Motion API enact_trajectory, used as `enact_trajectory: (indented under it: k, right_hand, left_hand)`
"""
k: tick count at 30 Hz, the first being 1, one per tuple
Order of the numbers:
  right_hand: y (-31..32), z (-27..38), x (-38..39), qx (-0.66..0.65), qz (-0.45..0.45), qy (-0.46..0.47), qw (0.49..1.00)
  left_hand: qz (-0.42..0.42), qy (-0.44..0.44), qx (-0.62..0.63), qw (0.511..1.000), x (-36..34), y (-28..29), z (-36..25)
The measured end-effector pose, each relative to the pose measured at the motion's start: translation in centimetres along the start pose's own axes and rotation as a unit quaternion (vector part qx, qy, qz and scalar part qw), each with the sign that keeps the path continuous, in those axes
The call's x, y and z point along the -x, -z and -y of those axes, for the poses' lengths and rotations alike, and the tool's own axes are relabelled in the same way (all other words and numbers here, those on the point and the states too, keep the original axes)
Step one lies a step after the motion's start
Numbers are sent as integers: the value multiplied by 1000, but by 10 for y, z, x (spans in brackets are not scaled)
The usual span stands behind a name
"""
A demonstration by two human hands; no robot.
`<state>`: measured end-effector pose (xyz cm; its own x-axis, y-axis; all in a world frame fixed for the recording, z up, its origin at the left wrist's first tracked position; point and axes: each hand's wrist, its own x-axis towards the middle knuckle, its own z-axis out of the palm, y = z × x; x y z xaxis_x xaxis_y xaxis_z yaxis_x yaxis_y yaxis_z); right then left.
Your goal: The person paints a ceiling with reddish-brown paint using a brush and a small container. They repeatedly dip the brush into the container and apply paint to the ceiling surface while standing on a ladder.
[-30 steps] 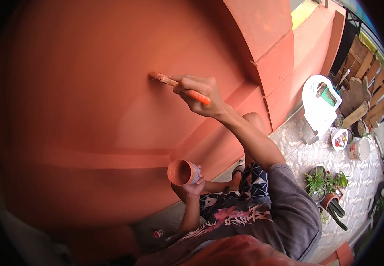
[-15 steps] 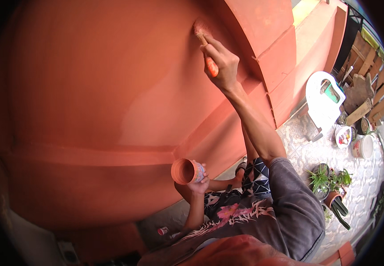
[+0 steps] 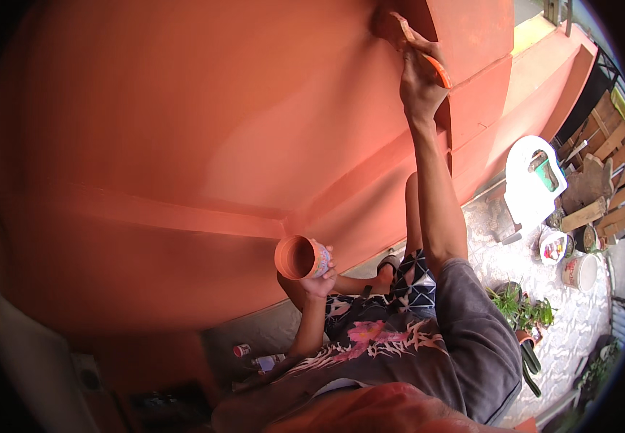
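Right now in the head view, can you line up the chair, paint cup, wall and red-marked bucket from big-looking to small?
Orange-red wall
White plastic chair
Paint cup
Red-marked bucket
Cup seems nearer; real sizes may differ.

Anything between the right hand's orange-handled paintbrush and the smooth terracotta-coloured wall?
Nothing visible. The right hand grips the paintbrush, bristles apparently against the wall; the left hand holds the round reddish-brown cup lower down, out of the way.

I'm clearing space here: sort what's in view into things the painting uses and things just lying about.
In the job:
orange-handled paintbrush, in the right hand
round orange-rimmed cup, in the left hand
terracotta-coloured wall

Apparently lying about:
white plastic chair
green potted plants
brown wooden planks
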<state>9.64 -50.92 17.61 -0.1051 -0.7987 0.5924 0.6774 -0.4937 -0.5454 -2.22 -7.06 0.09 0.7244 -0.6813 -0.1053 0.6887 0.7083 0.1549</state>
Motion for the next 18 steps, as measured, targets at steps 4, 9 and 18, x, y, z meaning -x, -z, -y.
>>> enact_trajectory:
  k: [4, 9, 18]
  right_hand:
    - [-13, 11, 16, 117, 10, 94, 989]
    - [-49, 77, 95, 112, 307, 127, 937]
    - [-36, 50, 59, -104, 214, -124, 963]
  left_hand:
    - [-19, -18, -10, 1000, 15, 12, -3]
    - [-52, -35, -5, 998, 21, 15, -3]
    - [3, -52, -21, 998, 14, 8, -7]
